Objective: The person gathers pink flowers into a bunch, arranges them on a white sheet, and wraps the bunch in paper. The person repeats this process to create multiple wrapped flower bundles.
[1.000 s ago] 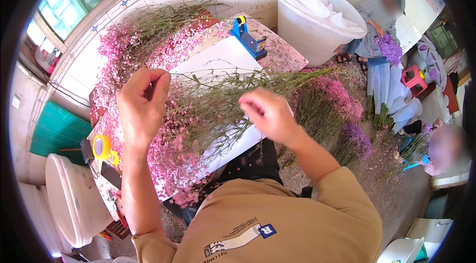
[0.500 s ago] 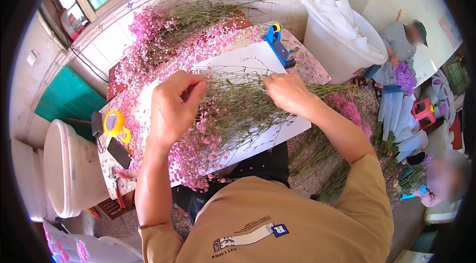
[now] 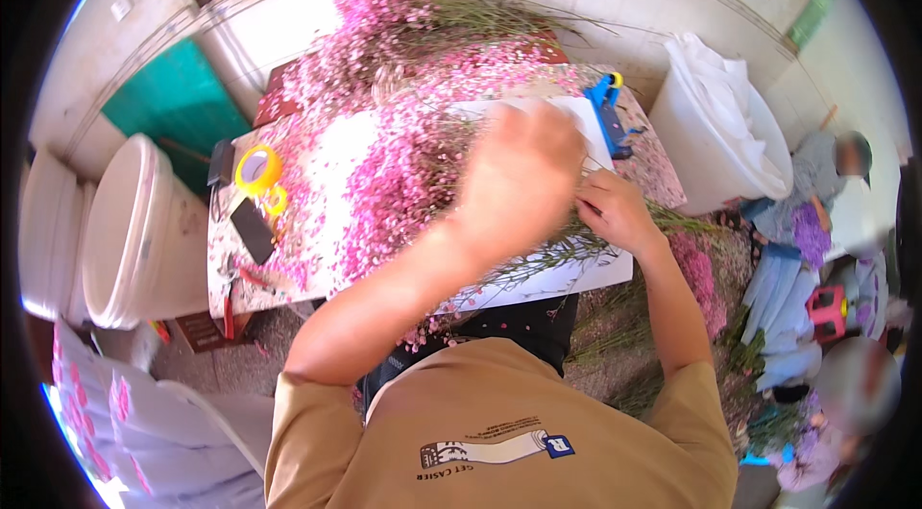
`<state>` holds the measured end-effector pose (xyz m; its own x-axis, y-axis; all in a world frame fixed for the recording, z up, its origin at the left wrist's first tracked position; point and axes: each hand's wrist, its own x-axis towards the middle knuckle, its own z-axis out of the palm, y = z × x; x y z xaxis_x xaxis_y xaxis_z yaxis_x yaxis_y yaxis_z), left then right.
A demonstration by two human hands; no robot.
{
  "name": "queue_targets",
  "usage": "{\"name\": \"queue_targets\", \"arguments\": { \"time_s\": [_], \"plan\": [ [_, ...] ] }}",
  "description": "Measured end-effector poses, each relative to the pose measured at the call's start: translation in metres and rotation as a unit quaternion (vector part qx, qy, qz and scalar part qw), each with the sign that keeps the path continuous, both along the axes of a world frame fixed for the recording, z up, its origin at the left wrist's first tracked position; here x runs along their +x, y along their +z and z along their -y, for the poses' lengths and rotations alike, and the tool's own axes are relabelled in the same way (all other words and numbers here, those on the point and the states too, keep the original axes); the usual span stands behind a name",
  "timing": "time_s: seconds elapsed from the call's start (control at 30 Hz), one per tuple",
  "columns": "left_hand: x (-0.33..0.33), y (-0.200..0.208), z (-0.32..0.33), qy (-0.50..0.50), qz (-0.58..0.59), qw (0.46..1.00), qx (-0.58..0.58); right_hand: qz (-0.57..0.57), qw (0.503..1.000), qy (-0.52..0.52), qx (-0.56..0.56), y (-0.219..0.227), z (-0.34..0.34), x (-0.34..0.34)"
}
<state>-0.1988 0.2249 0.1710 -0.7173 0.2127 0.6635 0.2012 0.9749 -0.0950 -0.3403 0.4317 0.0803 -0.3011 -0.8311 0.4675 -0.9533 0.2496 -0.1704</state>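
A bunch of pink baby's-breath-like flowers [image 3: 399, 173] lies across a white paper sheet [image 3: 600, 271], blossoms to the left and thin green stems to the right. My right hand [image 3: 619, 209] is closed around the stems near the sheet's right side. Just left of it, my left hand [image 3: 523, 168] is over the stems, smeared by motion; its fingers do not show clearly. My left forearm crosses over the lower part of the bunch. Beyond the sheet's right corner stands a blue tape dispenser [image 3: 605, 120].
More pink flowers [image 3: 379, 24] are heaped at the table's back. Yellow tape rolls [image 3: 257, 171], a phone [image 3: 253, 230] and red-handled pruners [image 3: 230, 298] lie at left. White buckets [image 3: 144, 230] flank the table; one bin [image 3: 735, 134] holds white sheets. Two people sit at right.
My left hand has swung right, from above the blossoms to the stems beside my right hand. My view has shifted, so the table appears lower and further right.
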Motion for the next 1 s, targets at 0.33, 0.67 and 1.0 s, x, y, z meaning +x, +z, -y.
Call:
{"name": "queue_targets", "arguments": {
  "time_s": [0.33, 0.67, 1.0],
  "plan": [
    [-0.049, -0.079, -0.017, -0.037, 0.343, 0.923, 0.171, 0.105, 0.989, 0.044, -0.093, -0.016, -0.001, -0.002],
    [-0.009, -0.044, 0.013, -0.054, 0.175, 0.978, 0.099, 0.317, 0.925, -0.088, -0.188, -0.035, -0.002, -0.022],
    [0.185, 0.090, 0.209, 0.108, -0.392, 0.849, 0.337, 0.022, 0.991, 0.123, 0.041, 0.045, 0.037, 0.108]
  ]
}}
